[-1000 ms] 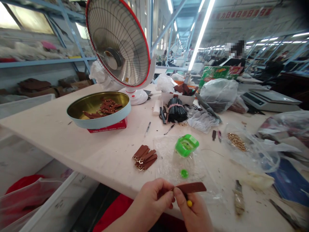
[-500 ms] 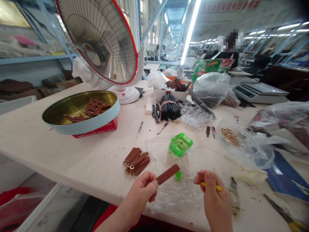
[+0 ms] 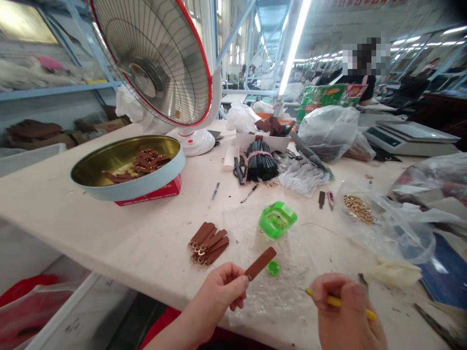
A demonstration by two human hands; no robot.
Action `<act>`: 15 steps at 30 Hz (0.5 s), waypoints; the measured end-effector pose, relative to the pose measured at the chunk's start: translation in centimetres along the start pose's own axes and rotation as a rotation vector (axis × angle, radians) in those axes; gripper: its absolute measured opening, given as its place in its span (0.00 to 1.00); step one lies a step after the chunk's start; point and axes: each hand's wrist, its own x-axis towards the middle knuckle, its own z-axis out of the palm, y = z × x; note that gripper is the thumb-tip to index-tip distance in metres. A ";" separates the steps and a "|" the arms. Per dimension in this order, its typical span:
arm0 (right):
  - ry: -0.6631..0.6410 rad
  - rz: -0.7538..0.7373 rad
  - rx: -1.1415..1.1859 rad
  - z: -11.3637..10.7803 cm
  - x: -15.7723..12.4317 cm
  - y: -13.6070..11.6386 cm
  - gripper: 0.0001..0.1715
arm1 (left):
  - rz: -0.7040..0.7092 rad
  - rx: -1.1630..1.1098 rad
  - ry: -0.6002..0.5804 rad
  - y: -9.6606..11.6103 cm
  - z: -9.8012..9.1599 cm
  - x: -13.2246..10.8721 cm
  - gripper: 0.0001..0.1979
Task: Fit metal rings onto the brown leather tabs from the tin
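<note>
The person's left hand pinches a brown strip just beside the small green cap, while the right hand's fingers clamp a yellow-handled tool well apart from it.

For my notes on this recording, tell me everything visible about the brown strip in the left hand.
The brown strip is flat, narrow and smooth, leather-like in look, with rounded corners at its free end. The left hand pinches its near end between thumb and fingers; a small pale glint shows there, but the grip hides what makes it. The strip slants up and rightward in the picture, looking straight, with its free end seen beside the small green cap. Only the left hand visibly touches it.
</note>
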 end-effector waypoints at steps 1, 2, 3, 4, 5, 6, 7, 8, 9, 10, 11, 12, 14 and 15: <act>-0.034 -0.002 0.080 0.0 -0.4 -0.7 0.25 | -0.008 -0.014 -0.028 0.0 0.2 -0.4 0.14; -0.061 -0.009 0.143 0.0 -0.7 -1.3 0.25 | -0.009 -0.033 -0.052 0.1 0.4 -0.9 0.16; -0.075 -0.023 0.188 0.1 -1.1 -1.7 0.25 | 0.000 -0.051 -0.068 0.1 0.6 -1.4 0.17; -0.086 -0.037 0.216 0.2 -1.5 -1.9 0.24 | 0.009 -0.065 -0.080 0.1 0.7 -2.0 0.18; -0.090 -0.051 0.232 0.4 -1.8 -2.1 0.24 | 0.018 -0.075 -0.087 0.1 0.8 -2.4 0.18; -0.089 -0.061 0.236 0.7 -2.2 -2.2 0.24 | 0.024 -0.080 -0.095 0.1 0.9 -2.9 0.19; -0.095 -0.061 0.233 1.0 -2.6 -2.2 0.24 | 0.028 -0.080 -0.103 0.1 0.9 -3.3 0.19; -0.095 -0.056 0.234 1.3 -2.9 -2.2 0.24 | 0.032 -0.076 -0.107 0.1 1.0 -3.7 0.19; -0.096 -0.046 0.241 1.6 -3.2 -2.3 0.25 | 0.038 -0.071 -0.105 0.1 1.0 -4.0 0.18; -0.097 -0.039 0.252 1.8 -3.4 -2.3 0.25 | 0.045 -0.062 -0.098 0.1 1.1 -4.3 0.18; -0.093 -0.032 0.266 1.8 -3.6 -2.4 0.25 | 0.052 -0.053 -0.088 0.1 1.2 -4.5 0.16; -0.087 -0.028 0.281 1.7 -3.7 -2.4 0.25 | 0.062 -0.046 -0.075 0.2 1.2 -4.8 0.15; -0.076 -0.063 0.319 0.8 -3.7 -2.6 0.24 | 0.092 -0.047 -0.047 0.2 1.3 -5.2 0.11; -0.080 -0.092 0.337 0.3 -3.8 -2.8 0.22 | 0.116 -0.051 -0.032 0.1 1.3 -5.4 0.10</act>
